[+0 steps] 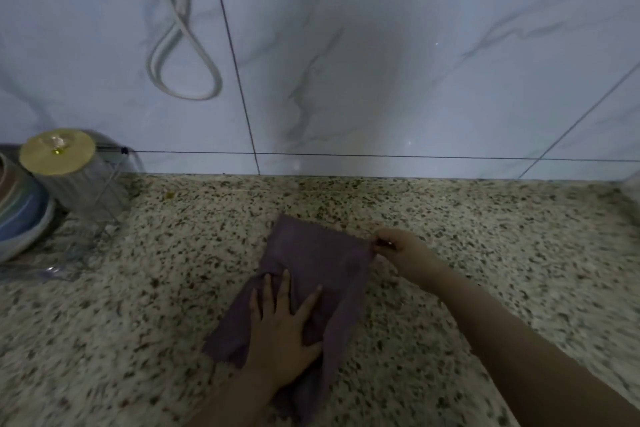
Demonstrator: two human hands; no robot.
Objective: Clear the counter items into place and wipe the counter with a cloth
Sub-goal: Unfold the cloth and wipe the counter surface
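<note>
1. Our left hand (280, 326) presses flat on the purple cloth (311, 263), mid-desk (485, 218).
2. Our right hand (398, 246) pinches the cloth's far-right corner.
3. Desk around the cloth looks cleared; wiping seems underway.

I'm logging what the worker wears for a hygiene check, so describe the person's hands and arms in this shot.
Both forearms are bare, with no sleeves in view. The left hand and right hand wear no gloves, and no rings, watch or bracelets are visible. The fingernails look fairly long; the dim picture hides any polish.
</note>
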